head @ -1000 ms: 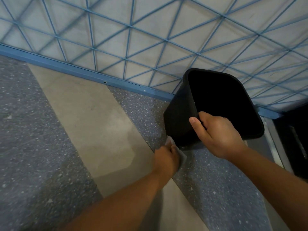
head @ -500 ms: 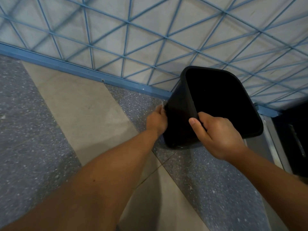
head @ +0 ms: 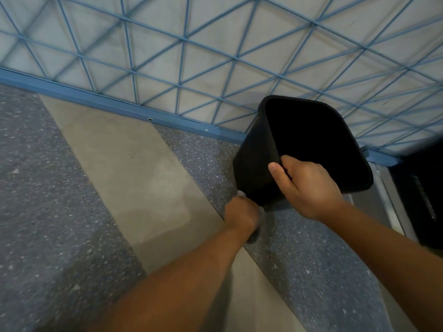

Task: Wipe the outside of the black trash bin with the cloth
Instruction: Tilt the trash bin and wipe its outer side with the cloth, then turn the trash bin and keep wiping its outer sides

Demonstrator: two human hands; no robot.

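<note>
The black trash bin (head: 254,161) is tilted above the floor, its open mouth turned toward me. My right hand (head: 306,188) grips its near rim, thumb on the outside and fingers inside. My left hand (head: 242,212) is at the bin's lower left corner, closed around a pale cloth (head: 240,193) of which only a small white edge peeks out above the knuckles. The cloth presses against the bin's outer left wall near the bottom.
A wall with a blue lattice (head: 182,58) and a blue baseboard (head: 115,107) runs right behind the bin. The floor has grey speckled and beige bands (head: 134,168). A dark cabinet or door (head: 422,195) stands at the right edge.
My left hand with the cloth swept up along the bin's left wall and has come back down to its lower corner. The right hand kept its grip on the rim.
</note>
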